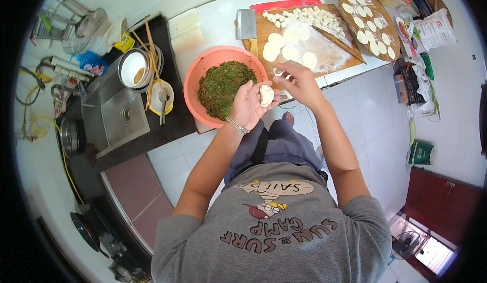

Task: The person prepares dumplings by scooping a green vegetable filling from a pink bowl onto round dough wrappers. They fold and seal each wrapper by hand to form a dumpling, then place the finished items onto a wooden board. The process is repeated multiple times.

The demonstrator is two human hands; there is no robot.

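On the upturned fingers of my left hand (249, 105) rests a folded, pale dumpling (266, 95). My right hand (300, 82) hovers just right of it, thumb and forefinger curved and apart. A small pale patch shows between those fingertips; what it is I cannot make out. Beside my left hand, a pink basin (192, 86) holds chopped green filling (223, 87). Beyond my right hand lies a floured wooden board (335, 62) with round dough wrappers (290, 53), many small dough pieces (309, 19) and a thin rolling pin (339, 44).
A cleaver (246, 24) lies at the board's left edge. More wrappers cover a round woven tray (350, 21) at the far right. Left of the basin stand stacked bowls (135, 69), chopsticks (152, 54) and a yellow-white container (167, 100) with a spoon, next to a steel sink (114, 118).
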